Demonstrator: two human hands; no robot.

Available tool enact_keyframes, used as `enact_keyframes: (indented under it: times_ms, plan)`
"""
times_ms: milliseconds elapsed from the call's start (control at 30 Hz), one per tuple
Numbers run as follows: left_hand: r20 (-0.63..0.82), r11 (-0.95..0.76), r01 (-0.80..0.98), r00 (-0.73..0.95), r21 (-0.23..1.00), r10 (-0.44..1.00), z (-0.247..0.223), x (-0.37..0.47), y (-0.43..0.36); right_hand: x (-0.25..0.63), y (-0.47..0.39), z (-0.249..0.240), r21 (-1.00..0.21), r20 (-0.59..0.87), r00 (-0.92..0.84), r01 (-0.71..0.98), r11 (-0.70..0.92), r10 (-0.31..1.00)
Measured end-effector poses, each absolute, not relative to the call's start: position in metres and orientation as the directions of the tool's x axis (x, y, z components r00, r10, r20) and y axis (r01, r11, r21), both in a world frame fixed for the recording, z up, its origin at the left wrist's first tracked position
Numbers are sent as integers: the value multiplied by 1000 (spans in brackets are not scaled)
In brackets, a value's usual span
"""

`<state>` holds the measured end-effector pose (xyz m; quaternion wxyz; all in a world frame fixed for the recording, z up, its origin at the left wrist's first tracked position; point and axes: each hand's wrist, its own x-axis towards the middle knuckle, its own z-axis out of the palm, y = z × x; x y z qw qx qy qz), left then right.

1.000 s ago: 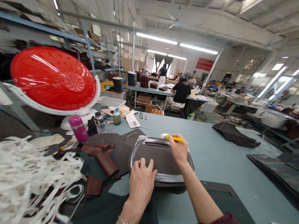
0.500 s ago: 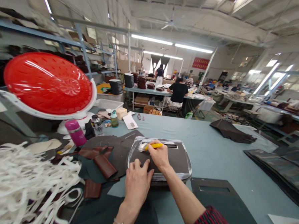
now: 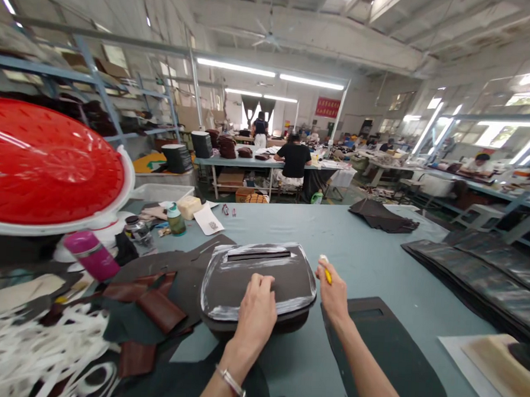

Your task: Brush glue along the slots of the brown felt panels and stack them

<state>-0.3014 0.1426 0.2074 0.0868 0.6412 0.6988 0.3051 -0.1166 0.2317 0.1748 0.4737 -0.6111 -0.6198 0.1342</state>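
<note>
Since the earlier frame the right hand (image 3: pixel 333 291) has left the dark panel (image 3: pixel 227 284) and now hangs to its right, over the table (image 3: pixel 290 223). The left hand (image 3: pixel 259 305), then at the panel's left side, lies closer to the middle of its near edge.

The right hand pinches a yellow-handled brush (image 3: pixel 328 276) between thumb and fingers, its white tip pointing away from the person. The left hand rests on the panel, fingers bent and close together; whether its thumb grips anything cannot be told. The panel lies beneath and beyond the left hand, white smears along its border, with a narrow slot (image 3: pixel 259 255) near the far edge.

Under the right forearm and to its right lies a dark green sheet (image 3: pixel 385 359) with a cut-out; farther right is a stack of dark sheets (image 3: pixel 469 280). Left of the left hand are brown leather pieces (image 3: pixel 161 309), then a heap of white strips (image 3: pixel 30 352). Beyond those pieces, farther from the left hand, a purple bottle (image 3: pixel 91 256) leans near a red dome (image 3: pixel 57 170).
</note>
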Motion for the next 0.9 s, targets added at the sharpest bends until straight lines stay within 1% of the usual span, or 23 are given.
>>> enact_keyframes:
  times_ms: [67,100,167,233,300,367,433,600,667,700,733,833,900]
  plan:
    - [238,-82,718,-118,692,964,208,-284,161,-118,224,170,-772,400,181,595,224,899]
    - [215,-83,663,-120,744,969,207,-277,170,-119,220,170,-785,398,168,571,240,902]
    - [165,-47,586,-150,809,975,206,-267,187,-122,215,173,-801,407,147,532,275,902]
    - [133,-18,547,-171,837,976,206,-263,198,-124,214,176,-786,413,160,560,262,897]
    - [121,-8,533,-176,846,977,205,-263,203,-124,217,178,-748,392,197,637,187,899]
    - [117,-7,531,-174,847,978,205,-264,203,-123,219,178,-721,364,196,678,142,911]
    - [112,-3,524,-176,852,978,205,-266,201,-123,218,177,-723,367,167,671,168,915]
    - [90,8,478,-181,878,979,207,-270,203,-128,206,184,-688,442,160,692,219,883]
    - [80,13,465,-180,885,980,207,-271,207,-133,200,192,-726,453,164,638,256,876]
    - [76,15,449,-184,893,980,206,-271,209,-137,197,196,-762,454,165,582,285,876]
    - [64,21,397,-199,918,978,206,-270,211,-140,194,200,-799,451,159,510,318,878]
    - [-17,41,83,-265,996,964,203,-270,215,-151,187,207,-880,429,109,276,387,897]
    - [-71,43,-101,-290,994,954,203,-272,212,-156,187,203,-910,399,108,164,380,910]
